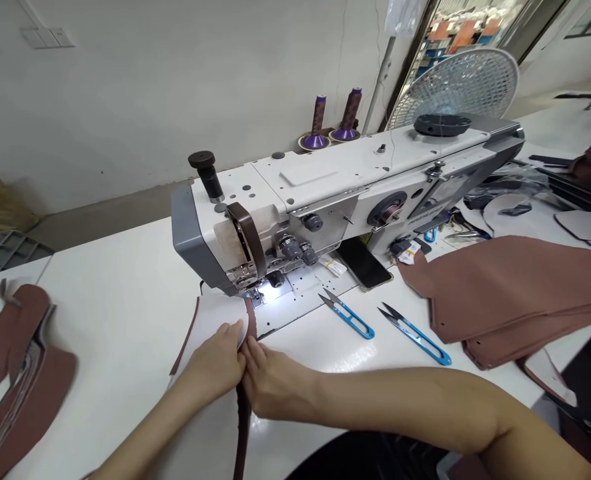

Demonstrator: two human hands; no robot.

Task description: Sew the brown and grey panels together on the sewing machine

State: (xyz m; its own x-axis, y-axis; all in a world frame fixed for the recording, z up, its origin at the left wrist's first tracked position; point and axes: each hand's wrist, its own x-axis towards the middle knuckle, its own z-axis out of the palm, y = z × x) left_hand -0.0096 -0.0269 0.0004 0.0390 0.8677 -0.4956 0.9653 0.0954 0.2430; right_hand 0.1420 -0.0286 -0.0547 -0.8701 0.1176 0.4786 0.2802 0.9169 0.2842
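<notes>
A white sewing machine (315, 180) stands on the table, its lamp lighting the needle area. A leather-like piece (210, 320), pale side up with reddish-brown edges, lies just in front of the needle. My left hand (218, 360) lies over its right edge, fingers bent and pressed on it. My right hand (275, 377) meets the left one, thumb and fingers closed on the same brown edge. From beneath the hands a dark brown strip (243, 427) hangs down towards me. The fingertips partly hide where strip and edge meet.
Two blue thread snips (350, 317) lie right of the hands, near a black phone (364, 263). Brown cut pieces (520, 287) are stacked at right, more brown pieces (30, 373) at left. Thread cones (348, 117) and a fan (460, 87) stand behind the machine.
</notes>
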